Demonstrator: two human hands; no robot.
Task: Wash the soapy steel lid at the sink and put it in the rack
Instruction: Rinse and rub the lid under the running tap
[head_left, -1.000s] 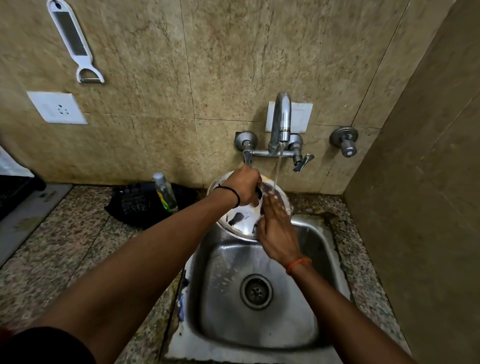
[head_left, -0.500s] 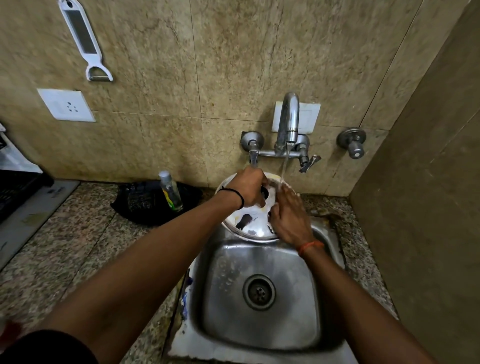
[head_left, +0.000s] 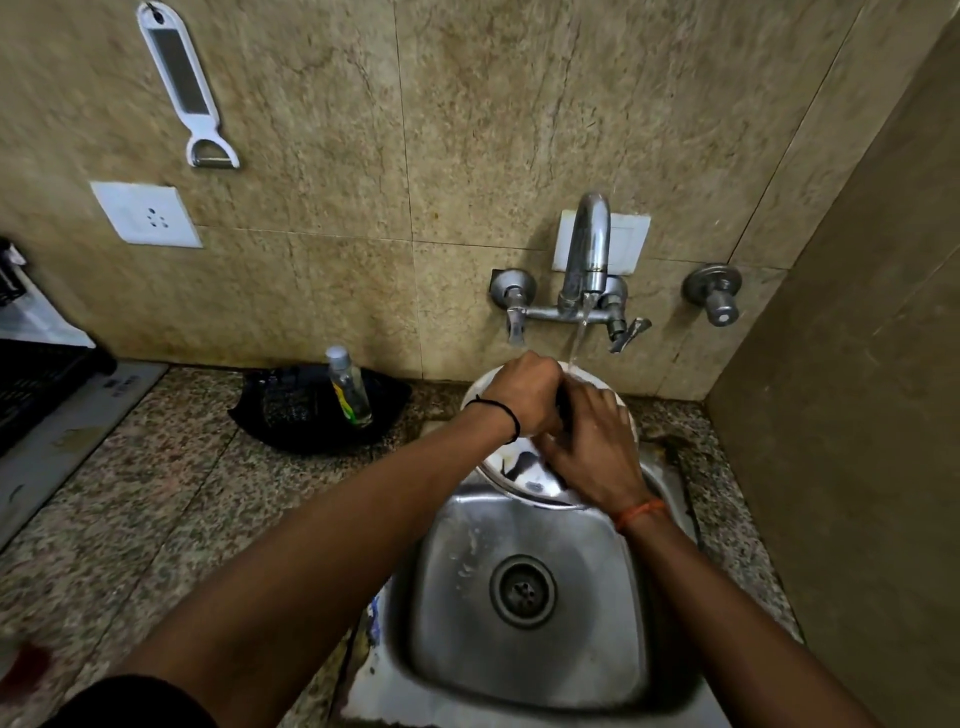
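Observation:
The round steel lid (head_left: 511, 465), white with soap, is held tilted over the back edge of the steel sink (head_left: 535, 639), under the running tap (head_left: 584, 260). My left hand (head_left: 524, 397) is closed around the lid's dark knob near its middle. My right hand (head_left: 592, 447) lies flat on the lid's face just right of the left hand, fingers spread and touching it. Water falls onto the lid's upper right rim. Both hands hide most of the lid.
A black dish (head_left: 317, 410) with a small clear bottle (head_left: 348, 387) sits on the granite counter left of the sink. A black rack (head_left: 36, 384) shows at the far left edge. A peeler (head_left: 187, 88) hangs on the wall above a socket (head_left: 145, 213).
My right hand has slid left and up across the lid's face until it meets the left hand. The view has shifted, so the sink now sits further right in the frame.

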